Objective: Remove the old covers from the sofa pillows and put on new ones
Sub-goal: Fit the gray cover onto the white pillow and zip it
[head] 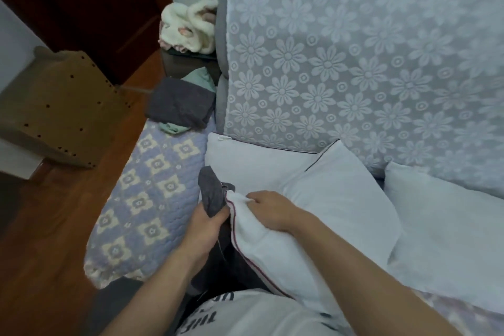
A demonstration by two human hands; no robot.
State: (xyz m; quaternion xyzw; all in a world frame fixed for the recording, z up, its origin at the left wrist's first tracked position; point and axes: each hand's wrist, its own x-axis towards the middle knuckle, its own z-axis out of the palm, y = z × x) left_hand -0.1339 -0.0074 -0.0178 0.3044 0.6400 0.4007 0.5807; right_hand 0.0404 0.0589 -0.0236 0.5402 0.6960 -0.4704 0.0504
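Gripping grey cover [211, 194] w/ left hand [203, 229], fingers curled round it; right hand [268, 210] fingers pinch white pillow [272, 251] corner, at 6 o'clock on sofa [152, 172]. Step, prob.: feeding pillow into cover. Next: open cover mouth, push corner in.

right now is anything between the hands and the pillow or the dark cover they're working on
Nothing visible is. The left hand already grips the dark grey cover at its bunched edge, and the right hand pinches the corner of the white pillow right beside it. Both hands are in direct contact, with the cover's opening at the pillow corner.
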